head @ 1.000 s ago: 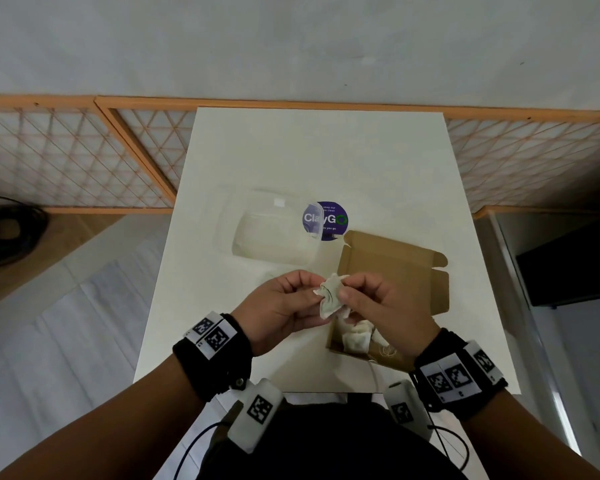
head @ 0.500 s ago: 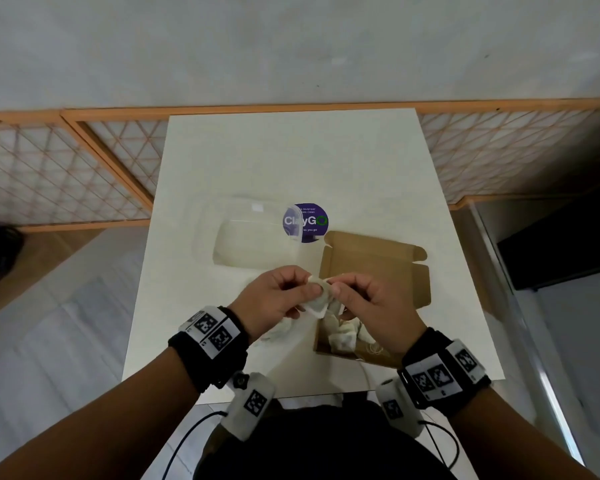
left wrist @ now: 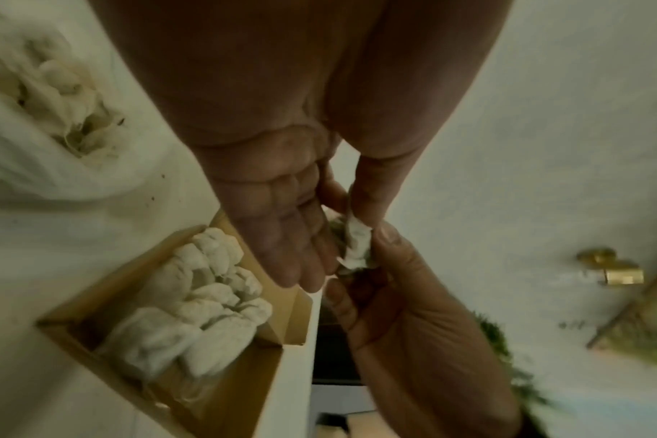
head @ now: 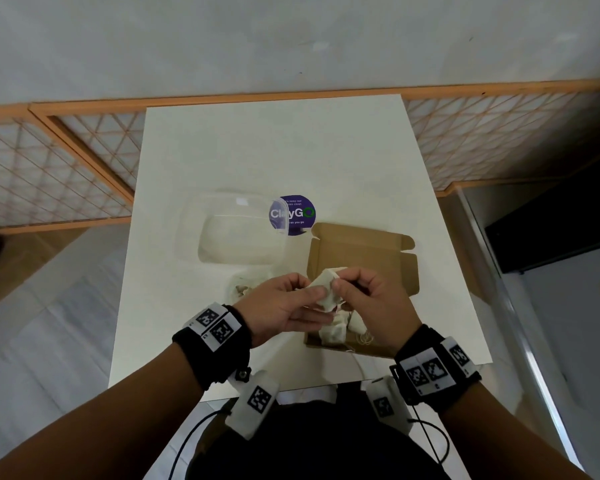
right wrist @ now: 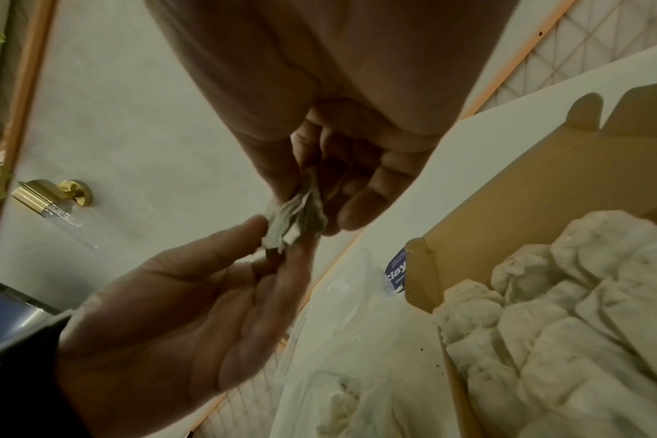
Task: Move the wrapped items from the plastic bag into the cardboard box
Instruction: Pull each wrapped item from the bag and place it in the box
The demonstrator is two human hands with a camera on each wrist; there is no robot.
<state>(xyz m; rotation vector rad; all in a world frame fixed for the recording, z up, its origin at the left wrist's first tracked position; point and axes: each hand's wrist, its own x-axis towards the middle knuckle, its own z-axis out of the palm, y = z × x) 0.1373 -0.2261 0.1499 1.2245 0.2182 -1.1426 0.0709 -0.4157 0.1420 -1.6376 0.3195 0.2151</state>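
At centre frame, left hand and right hand both pinch one white wrapped item above the near-left corner of the open cardboard box, plastic bag at its left.

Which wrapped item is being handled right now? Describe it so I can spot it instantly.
On the white table, find the open cardboard box. Above its near-left edge, the left hand and right hand pinch one wrapped item, the only one held in the air.
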